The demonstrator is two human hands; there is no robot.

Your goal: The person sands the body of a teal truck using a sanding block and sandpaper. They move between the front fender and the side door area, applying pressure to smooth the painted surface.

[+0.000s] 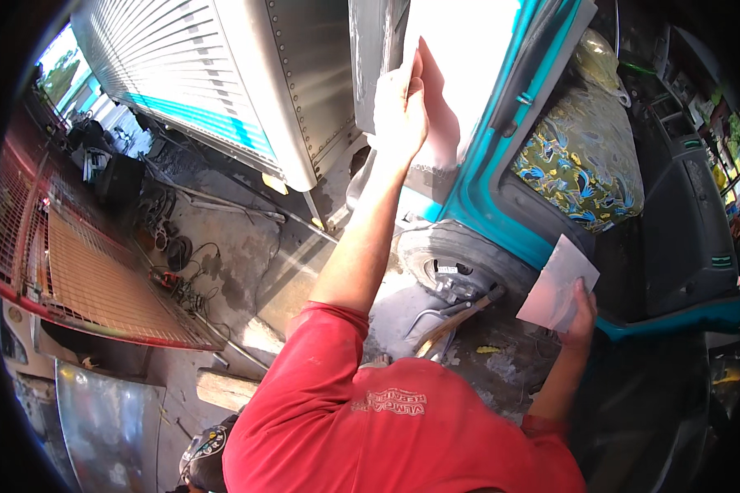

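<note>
My left hand [403, 107] reaches up to a white, sunlit panel [469, 74] at the rear of a teal truck cab [493, 218]. Its fingers are stretched out against the panel and throw a shadow on it; strong glare hides some detail. A grey-coated area with patchy edges shows low on that panel. Down at the right, my right hand [582, 316] grips a pale, flat rectangular sheet [557, 287] by its lower corner, thumb on top. The sheet is held apart from the cab, near the open doorway.
A wheel [444, 259] sits under the cab. A seat with a patterned cover [588, 156] shows inside. At left stand a ribbed metal truck body [181, 66] and a red mesh frame [99, 263]. Cables [181, 251], a wooden block [222, 388] and a metal sheet [111, 419] lie about.
</note>
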